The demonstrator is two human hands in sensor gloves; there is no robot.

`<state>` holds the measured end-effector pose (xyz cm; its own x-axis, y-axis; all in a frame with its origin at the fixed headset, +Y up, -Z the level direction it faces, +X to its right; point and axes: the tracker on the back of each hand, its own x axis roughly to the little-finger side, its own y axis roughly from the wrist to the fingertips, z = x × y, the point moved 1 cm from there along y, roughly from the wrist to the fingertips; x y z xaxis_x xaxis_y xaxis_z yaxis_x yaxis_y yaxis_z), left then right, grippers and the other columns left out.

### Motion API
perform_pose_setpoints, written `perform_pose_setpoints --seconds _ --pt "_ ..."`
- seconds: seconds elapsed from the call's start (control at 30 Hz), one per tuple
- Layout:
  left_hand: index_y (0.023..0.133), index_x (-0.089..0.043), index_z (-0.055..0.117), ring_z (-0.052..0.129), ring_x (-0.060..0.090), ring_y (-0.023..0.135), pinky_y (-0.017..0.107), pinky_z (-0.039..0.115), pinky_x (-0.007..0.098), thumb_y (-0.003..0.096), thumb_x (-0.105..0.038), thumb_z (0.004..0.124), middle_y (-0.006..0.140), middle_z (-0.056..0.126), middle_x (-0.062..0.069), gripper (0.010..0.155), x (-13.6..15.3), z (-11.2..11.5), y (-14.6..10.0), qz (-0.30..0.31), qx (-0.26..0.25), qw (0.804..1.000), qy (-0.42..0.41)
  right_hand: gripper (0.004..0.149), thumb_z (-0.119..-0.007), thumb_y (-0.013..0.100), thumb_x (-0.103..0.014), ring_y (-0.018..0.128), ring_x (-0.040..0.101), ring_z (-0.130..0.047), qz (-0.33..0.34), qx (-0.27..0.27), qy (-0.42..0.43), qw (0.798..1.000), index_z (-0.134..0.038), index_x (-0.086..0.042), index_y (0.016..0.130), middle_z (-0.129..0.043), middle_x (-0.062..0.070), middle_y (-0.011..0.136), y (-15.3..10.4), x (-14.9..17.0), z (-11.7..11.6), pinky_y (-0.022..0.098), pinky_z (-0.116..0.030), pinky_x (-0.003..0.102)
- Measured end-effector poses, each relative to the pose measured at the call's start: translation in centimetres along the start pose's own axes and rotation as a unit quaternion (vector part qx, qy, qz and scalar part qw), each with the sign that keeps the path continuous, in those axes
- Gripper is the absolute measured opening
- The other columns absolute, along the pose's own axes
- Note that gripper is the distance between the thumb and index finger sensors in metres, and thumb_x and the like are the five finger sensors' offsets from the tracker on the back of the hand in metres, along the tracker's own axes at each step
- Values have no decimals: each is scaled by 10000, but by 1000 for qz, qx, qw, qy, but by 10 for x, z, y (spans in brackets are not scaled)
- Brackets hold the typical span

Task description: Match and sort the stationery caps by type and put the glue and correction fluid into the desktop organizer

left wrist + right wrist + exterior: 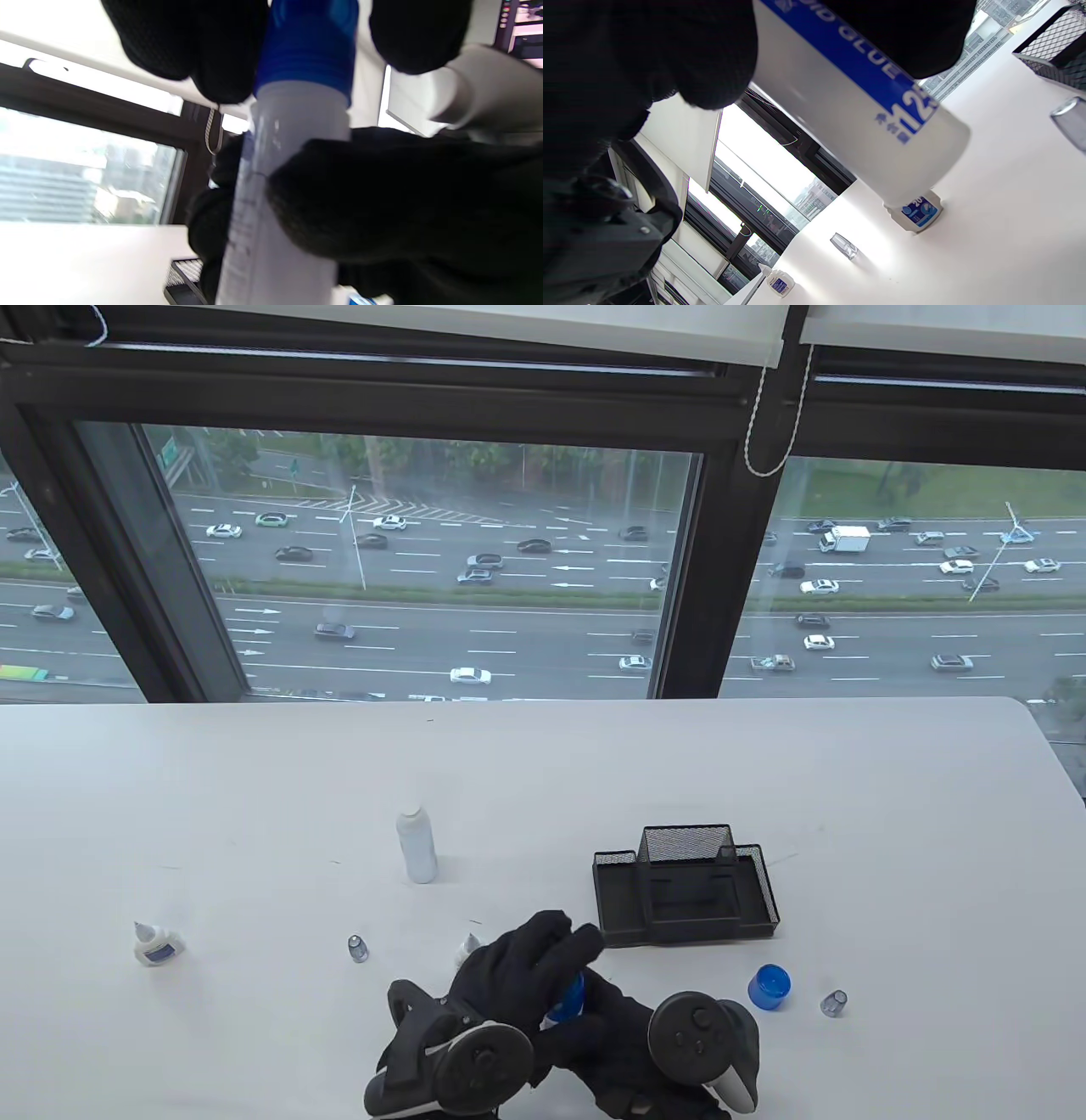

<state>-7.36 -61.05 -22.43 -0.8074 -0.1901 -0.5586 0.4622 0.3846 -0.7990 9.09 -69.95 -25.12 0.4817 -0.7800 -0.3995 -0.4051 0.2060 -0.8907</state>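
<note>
Low at the table's front centre both hands hold one white glue bottle (857,101) with a blue label. My left hand (519,969) has its fingers (212,46) curled round the bottle's blue cap (307,42). My right hand (607,1028) grips the bottle's body (275,203). A second white glue bottle (417,844) stands uncapped further back. A loose blue cap (769,986) lies right of the hands. Small correction fluid bottles sit at the far left (155,943) and just behind my left hand (467,948). The black mesh organizer (685,882) stands behind the hands.
Two small clear caps lie on the white table, one left of the hands (357,948) and one at the right (834,1003). A large window runs along the table's far edge.
</note>
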Motion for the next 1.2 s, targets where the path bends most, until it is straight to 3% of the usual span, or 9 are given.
perform_pose_setpoints --seconds 0.17,0.33,0.43,0.53,0.63,0.73,0.97,1.1,1.2 --pt "1124 -358 527 803 345 1057 715 726 559 615 -387 685 1210 578 141 534 -8 3 4 82 122 989 -32 725 -904 422 -409 858 362 -862 -1 -4 -3 1000 -590 -152 1023 -789 115 970 1 2 -2 659 -699 537" --pt "1137 -381 513 920 272 918 661 787 501 486 -700 697 1168 668 129 748 -8 3 -2 31 -16 997 68 725 -901 425 -414 857 360 -863 -2 -2 2 1000 -586 -154 1025 -787 114 971 0 2 -2 661 -700 533" --pt "1077 -360 629 1012 187 753 593 841 445 536 -629 697 1021 837 47 609 -7 2 -2 21 -8 998 54 724 -905 424 -410 863 363 -856 2 -3 -3 1000 -589 -156 1023 -786 115 973 0 2 -2 664 -694 536" --pt "1025 -476 643 820 319 1048 706 733 554 611 -419 711 1206 643 92 423 -9 3 2 50 108 993 -23 722 -906 421 -408 858 364 -860 -1 -4 -13 1000 -593 -153 1020 -789 116 970 1 4 -4 661 -697 538" --pt "1111 -451 550 719 411 1114 725 691 592 567 -568 724 1252 557 129 583 -9 3 -2 42 47 998 17 723 -903 425 -413 857 361 -861 -4 -2 0 1000 -589 -153 1022 -788 115 970 1 4 -3 661 -699 534" --pt "1093 -355 601 994 179 792 607 830 451 528 -638 707 1068 792 72 641 -8 0 -3 9 -16 998 67 724 -903 424 -414 857 362 -862 -4 4 -3 1000 -590 -154 1022 -789 114 970 0 4 -1 660 -699 535" --pt "1147 -396 470 643 447 1124 737 674 594 594 -442 735 1266 391 206 615 -14 5 1 53 97 994 25 722 -904 424 -414 853 362 -864 -5 2 -1 1000 -592 -151 1020 -791 117 966 1 5 -2 658 -700 535" --pt "1115 -340 568 977 209 803 608 831 451 549 -620 682 1082 751 95 641 -11 5 -2 12 19 997 73 722 -905 423 -412 855 362 -864 -3 0 -5 1000 -593 -152 1019 -790 115 967 1 5 -3 659 -699 536" --pt "1126 -344 531 844 317 1014 701 748 538 607 -431 685 1195 605 140 548 -13 5 1 65 102 993 15 720 -903 423 -414 854 361 -865 -3 2 -9 1000 -594 -153 1018 -788 117 968 1 4 -3 658 -702 534"
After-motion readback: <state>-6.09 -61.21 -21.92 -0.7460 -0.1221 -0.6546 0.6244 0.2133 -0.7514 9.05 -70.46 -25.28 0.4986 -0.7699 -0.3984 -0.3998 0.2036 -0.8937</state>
